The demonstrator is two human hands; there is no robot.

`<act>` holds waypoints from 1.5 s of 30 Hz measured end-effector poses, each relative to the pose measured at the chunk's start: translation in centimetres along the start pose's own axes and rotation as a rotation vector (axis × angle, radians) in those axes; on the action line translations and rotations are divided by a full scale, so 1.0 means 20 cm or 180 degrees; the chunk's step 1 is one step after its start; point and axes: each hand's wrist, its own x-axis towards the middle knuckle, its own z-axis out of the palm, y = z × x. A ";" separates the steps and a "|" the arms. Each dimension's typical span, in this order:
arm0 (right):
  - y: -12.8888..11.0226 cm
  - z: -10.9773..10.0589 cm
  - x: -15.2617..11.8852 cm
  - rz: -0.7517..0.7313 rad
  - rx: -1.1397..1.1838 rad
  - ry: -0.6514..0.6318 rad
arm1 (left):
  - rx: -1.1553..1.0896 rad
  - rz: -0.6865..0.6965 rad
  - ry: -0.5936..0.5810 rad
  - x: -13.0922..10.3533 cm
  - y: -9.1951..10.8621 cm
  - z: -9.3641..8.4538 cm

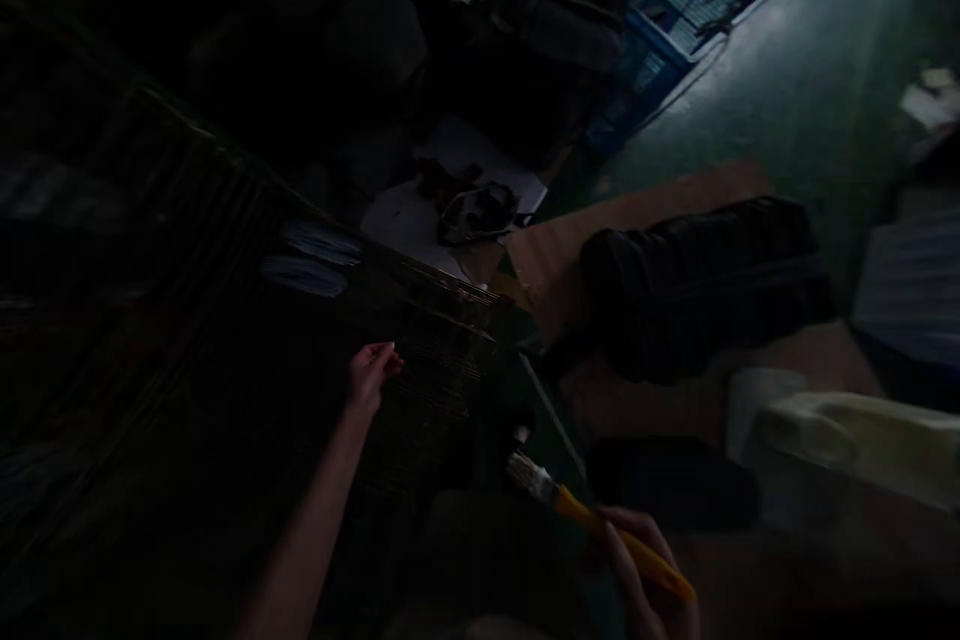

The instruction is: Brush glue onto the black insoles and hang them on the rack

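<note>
The brush (pixel 576 510) is clasped in the right hand (pixel 634 588), bristles whitened, near the left edge of the brown board (pixel 551 270) – how much has been brushed cannot be told; the left hand's (pixel 367 380) fingertips are pinched together.

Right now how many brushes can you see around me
1: the orange-handled brush, held in your right hand, its bristles pointing away from the hand. Much is dark, so others may be hidden.
</note>
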 end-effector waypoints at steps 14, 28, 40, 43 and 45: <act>0.26 -0.45 0.00 -0.1123 0.0284 0.0818 | 0.2027 0.0745 -0.1891 -1.30 -0.38 0.69; 0.43 -0.47 0.07 -0.1319 0.0201 0.1140 | 0.1776 0.0275 -0.1513 -1.35 -0.47 0.76; 0.51 -0.61 0.20 -0.1129 0.0277 0.1432 | 0.1509 0.0026 -0.1493 -1.38 -0.42 0.77; 0.57 -0.73 0.22 -0.1096 -0.0019 0.1682 | 0.1490 -0.0023 -0.1473 -1.38 -0.42 0.78; 0.59 -0.76 0.21 -0.1275 -0.0425 0.1745 | 0.1504 -0.0028 -0.1457 -1.38 -0.42 0.77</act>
